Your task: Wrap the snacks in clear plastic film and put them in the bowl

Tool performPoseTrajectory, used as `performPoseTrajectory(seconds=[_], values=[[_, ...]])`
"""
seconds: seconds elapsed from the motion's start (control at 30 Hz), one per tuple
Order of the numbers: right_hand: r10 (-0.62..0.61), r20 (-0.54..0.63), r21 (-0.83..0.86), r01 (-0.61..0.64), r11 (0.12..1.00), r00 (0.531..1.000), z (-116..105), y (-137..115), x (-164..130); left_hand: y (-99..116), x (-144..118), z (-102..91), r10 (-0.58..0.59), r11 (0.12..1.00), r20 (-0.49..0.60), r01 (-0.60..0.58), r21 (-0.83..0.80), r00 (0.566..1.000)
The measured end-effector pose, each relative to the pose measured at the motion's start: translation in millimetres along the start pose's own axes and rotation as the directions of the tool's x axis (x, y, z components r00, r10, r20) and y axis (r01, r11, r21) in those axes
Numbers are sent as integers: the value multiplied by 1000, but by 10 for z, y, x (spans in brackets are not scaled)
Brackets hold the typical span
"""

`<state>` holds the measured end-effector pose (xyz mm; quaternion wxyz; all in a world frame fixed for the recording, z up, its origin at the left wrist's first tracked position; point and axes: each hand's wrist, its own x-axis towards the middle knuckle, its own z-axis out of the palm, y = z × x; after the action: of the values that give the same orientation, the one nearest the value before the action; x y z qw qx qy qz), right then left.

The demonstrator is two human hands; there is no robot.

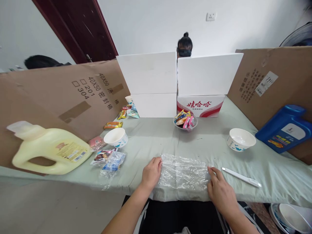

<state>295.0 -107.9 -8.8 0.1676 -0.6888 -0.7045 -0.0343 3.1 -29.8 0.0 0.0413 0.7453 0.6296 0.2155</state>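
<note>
At the table's (pixel 268 162) near edge, both hands, left (pixel 151 174) and right (pixel 220 188), press flat, ungripping, pinning the clear crinkled plastic sheet (pixel 184 175) taut.

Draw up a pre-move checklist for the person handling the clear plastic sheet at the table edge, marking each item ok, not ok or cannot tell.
1. Left hand on the plastic sheet: ok.
2. Right hand at the sheet's other end: ok.
3. Sheet lying flat: not ok, wrinkled.
4. White pen off the sheet: ok.
5. Glass snack bowl apart from the sheet: ok.
6. Sheet single or layered: cannot tell.
</note>
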Motion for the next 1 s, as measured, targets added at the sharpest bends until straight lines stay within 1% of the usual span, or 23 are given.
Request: performPoseTrajectory(seconds=[0.07, 0.2, 0.27, 0.3, 0.37, 0.4, 0.43, 0.47, 0.5, 0.57, 0.6, 0.63, 0.67, 0.7, 0.77, 0.83, 0.9, 0.93, 1.0], values=[[3, 8, -8, -3, 1000, 1000, -30, -14, -8, 13, 11, -5, -6, 999, 42, 4, 51, 999], [3, 69, 5, -3, 1000, 998, -58, -40, -17, 19, 37, -35, -22, 992, 124, 5, 130, 992], [1, 85, 17, -2, 1000, 996, -62, -54, -17, 55, 51, -71, -16, 985, 140, -8, 172, 990], [0, 91, 20, -2, 1000, 996, -62, -63, -16, 96, 57, -91, -2, 980, 126, -23, 200, 992], [3, 106, 20, -6, 1000, 994, -63, -86, -13, 230, 62, -117, 66, 968, 62, -79, 237, 996], [6, 116, 17, -8, 1000, 993, -63, -96, -12, 319, 60, -118, 129, 965, 37, -134, 226, 991], [9, 125, 14, -11, 1000, 992, -66, -105, -11, 415, 54, -107, 210, 959, 34, -213, 186, 977], [11, 132, 14, -12, 1000, 991, -73, -108, -10, 510, 46, -86, 303, 944, 52, -307, 123, 952], [9, 133, 17, -11, 1000, 991, -87, -105, -9, 596, 34, -55, 402, 912, 90, -407, 44, 911], [-12, 122, 33, 8, 999, 992, -138, -77, -1, 720, 9, 22, 574, 818, 194, -565, -106, 795], [-23, 106, 37, 19, 999, 994, -176, -57, 9, 754, -3, 62, 624, 781, 247, -605, -155, 741], [-28, 83, 32, 25, 999, 996, -218, -38, 24, 772, -14, 99, 646, 761, 297, -623, -183, 703], [-25, 52, 19, 24, 1000, 998, -259, -27, 46, 779, -25, 132, 649, 756, 341, -625, -194, 680], [-19, 15, 2, 19, 1000, 1000, -291, -29, 72, 782, -34, 161, 639, 762, 378, -618, -195, 670], [-36, -53, -19, 35, 999, 998, -303, -81, 129, 791, -49, 203, 611, 781, 422, -596, -185, 670], [-147, -67, -7, 147, 989, 987, -220, -183, 173, 807, -58, 223, 600, 789, 432, -588, -179, 673], [-300, -15, 14, 300, 954, 954, -57, -277, 188, 784, -54, 217, 595, 793, 422, -585, -170, 684], [-354, 24, 21, 354, 935, 935, 35, -300, 186, 737, -45, 201, 588, 798, 418, -581, -160, 692], [-400, 95, 24, 400, 916, 912, 199, -278, 183, 547, -15, 140, 549, 822, 423, -557, -117, 721]])
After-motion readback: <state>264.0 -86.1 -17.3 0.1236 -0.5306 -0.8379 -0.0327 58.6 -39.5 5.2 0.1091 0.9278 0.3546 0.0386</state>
